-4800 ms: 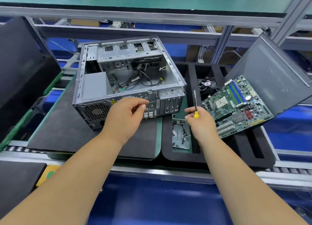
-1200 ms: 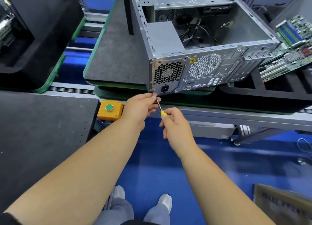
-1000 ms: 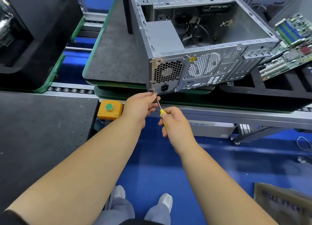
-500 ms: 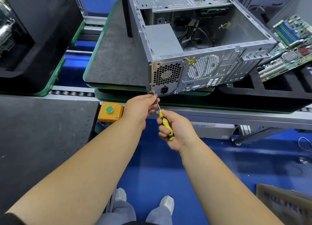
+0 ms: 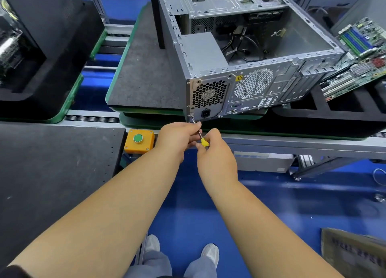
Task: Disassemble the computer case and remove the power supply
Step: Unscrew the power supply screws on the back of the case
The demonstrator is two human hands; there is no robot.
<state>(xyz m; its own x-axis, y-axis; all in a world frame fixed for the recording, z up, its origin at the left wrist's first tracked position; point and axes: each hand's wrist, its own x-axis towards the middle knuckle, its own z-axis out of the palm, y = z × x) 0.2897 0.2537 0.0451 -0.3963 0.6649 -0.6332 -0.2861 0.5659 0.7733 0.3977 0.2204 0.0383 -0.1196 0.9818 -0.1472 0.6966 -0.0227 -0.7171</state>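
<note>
An open grey computer case point(image 5: 246, 54) lies on a dark mat, its rear panel facing me. The power supply point(image 5: 202, 52) sits in its near left corner, with a honeycomb fan grille and power socket on the rear face. My right hand point(image 5: 215, 152) grips the yellow handle of a screwdriver point(image 5: 200, 134). The screwdriver's tip touches the lower left corner of the power supply's rear face. My left hand point(image 5: 179, 137) pinches the metal shaft just below the case.
A motherboard point(image 5: 355, 56) leans in a black foam tray point(image 5: 313, 112) to the right. An orange box with a green button point(image 5: 139, 141) sits on the conveyor rail at left. Dark mats and another tray lie left; blue floor and my shoes below.
The right hand has turned on the screwdriver handle, so less yellow shows than half a second ago. The tip stays at the same corner; the left hand has not moved.
</note>
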